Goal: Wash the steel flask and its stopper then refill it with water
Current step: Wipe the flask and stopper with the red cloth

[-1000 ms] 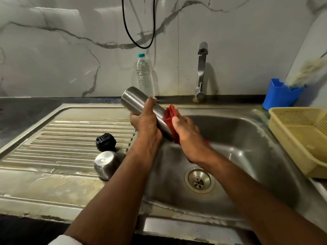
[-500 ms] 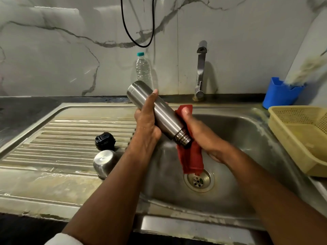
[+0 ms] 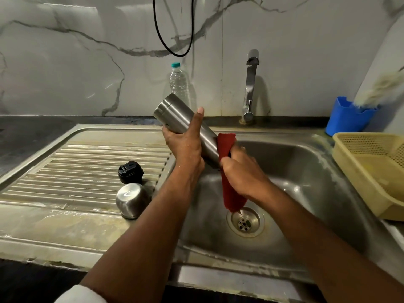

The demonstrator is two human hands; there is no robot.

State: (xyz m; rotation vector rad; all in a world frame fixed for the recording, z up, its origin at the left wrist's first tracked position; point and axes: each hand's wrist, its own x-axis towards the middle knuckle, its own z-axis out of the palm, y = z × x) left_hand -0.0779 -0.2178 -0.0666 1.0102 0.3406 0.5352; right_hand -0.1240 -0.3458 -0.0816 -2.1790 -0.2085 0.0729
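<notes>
My two hands hold the brushed-steel cylindrical flask [image 3: 185, 125] over the steel sink basin [image 3: 306, 171].

My left hand [image 3: 185, 147] is wrapped around the flask's middle, thumb up along its side, and my right hand [image 3: 242, 173] is closed on a red cloth [image 3: 227, 171] folded over the flask's lower end, the cloth's tail hanging toward the round drain [image 3: 245, 221]. The flask is matte grey with a seam ring near its flat closed base. Its long axis runs on a slant: base up and to the left toward the marble wall, the mouth end down and right, hidden by cloth and hand. On the ribbed draining surface [image 3: 76, 171] to the left stand the black round stopper [image 3: 130, 172] and, just in front of it, the upturned steel cup lid [image 3: 131, 200].
</notes>
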